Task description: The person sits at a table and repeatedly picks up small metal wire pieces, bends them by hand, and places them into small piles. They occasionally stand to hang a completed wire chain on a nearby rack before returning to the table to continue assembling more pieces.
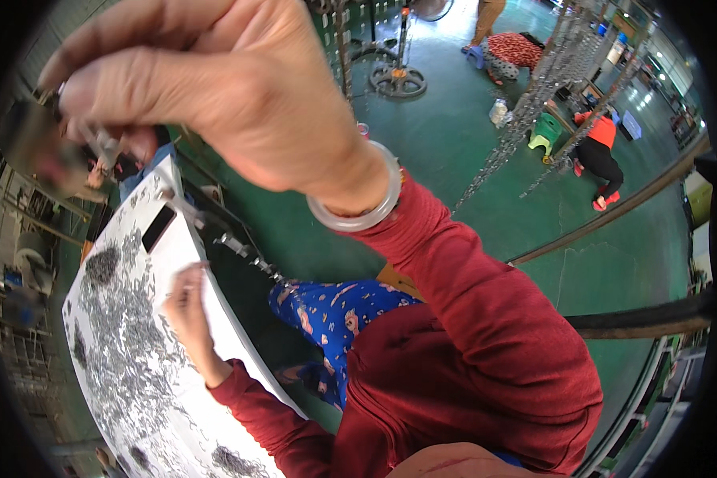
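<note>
My right hand (239,103) is raised large and close across the upper left, a pale bangle (390,187) on its wrist. Its thumb and fingers pinch the top of a chain of small shiny metal pieces (233,244), which slants down to my blue patterned trousers. Low over the white tabletop (223,315), my left hand (188,311) has its fingers curled together; anything between them is too small and blurred to name. Beside it, many loose small grey metal pieces (135,334) lie scattered and in heaps.
A dark phone (159,229) lies at the table's far end, where another person partly shows. More metal strands (526,103) hang at the upper right. Two people bend low on the green floor (446,151), near a green stool (544,131). A round-based stand (398,80) stands ahead.
</note>
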Demonstrator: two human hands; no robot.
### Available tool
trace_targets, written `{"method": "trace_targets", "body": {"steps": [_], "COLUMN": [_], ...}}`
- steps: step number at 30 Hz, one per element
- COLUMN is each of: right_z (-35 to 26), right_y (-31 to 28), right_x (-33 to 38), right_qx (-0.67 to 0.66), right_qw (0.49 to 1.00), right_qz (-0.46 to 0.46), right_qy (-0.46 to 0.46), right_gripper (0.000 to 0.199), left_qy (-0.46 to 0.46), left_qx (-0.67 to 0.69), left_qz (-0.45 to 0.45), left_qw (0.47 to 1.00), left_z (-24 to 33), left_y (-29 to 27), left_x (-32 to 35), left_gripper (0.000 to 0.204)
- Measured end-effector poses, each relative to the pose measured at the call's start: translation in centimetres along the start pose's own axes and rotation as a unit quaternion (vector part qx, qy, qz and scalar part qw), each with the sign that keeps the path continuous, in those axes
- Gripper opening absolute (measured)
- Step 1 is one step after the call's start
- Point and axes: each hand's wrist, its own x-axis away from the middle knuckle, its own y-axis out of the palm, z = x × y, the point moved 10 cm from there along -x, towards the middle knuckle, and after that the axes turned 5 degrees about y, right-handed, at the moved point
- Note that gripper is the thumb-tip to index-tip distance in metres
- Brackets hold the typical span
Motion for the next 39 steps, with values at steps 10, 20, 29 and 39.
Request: {"method": "trace_targets", "body": {"steps": [10, 20, 29, 39], "right_z": [-12.8, -29.0, -41.9, -49.6], "right_y": [-2.3, -5.4, -7.8, -8.8], "right_x": [2.1, 8.0, 10.9, 9.6], "right_qx": [0.118, 0.385, 0.537, 0.674], "right_qw": [0.993, 0.880, 0.772, 0.640], "right_qz": [0.022, 0.229, 0.265, 0.341], "right_qy": [-0.002, -0.156, -0.215, -0.143], "right_gripper": [0.022, 0.021, 0.021, 0.021], "left_qy": [-0.214, -0.200, -0.282, -0.304], "left_qx": [-0.011, 0.036, 0.015, 0.034], "left_qz": [-0.281, -0.227, -0.250, -0.218], "left_qw": [0.935, 0.952, 0.926, 0.927], "left_z": [-25.7, -29.5, -31.0, -31.4], "left_y": [11.6, 10.2, 9.9, 9.6], "left_x": [5.3, 5.2, 6.0, 6.0], "left_gripper": [0.022, 0.033, 0.036, 0.030]}}
